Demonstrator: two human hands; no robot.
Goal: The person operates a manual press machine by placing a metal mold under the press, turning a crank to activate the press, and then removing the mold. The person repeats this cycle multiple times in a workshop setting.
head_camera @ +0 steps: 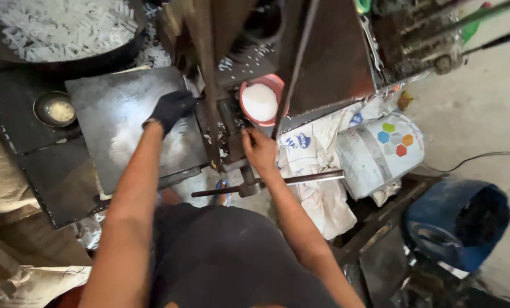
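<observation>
The gloved left hand (172,108) rests at the metal plate's (124,114) right edge, its grip unclear. The bare right hand (259,149) pinches a machine part (232,142), just below the pink bowl (260,101).

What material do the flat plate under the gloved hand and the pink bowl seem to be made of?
The flat plate looks like sheet metal: dark grey, dull shine, white dusty patches. The pink bowl looks like plastic: smooth, evenly coloured rim, holding white powder. The left hand wears a dark, probably fabric, glove.
</observation>
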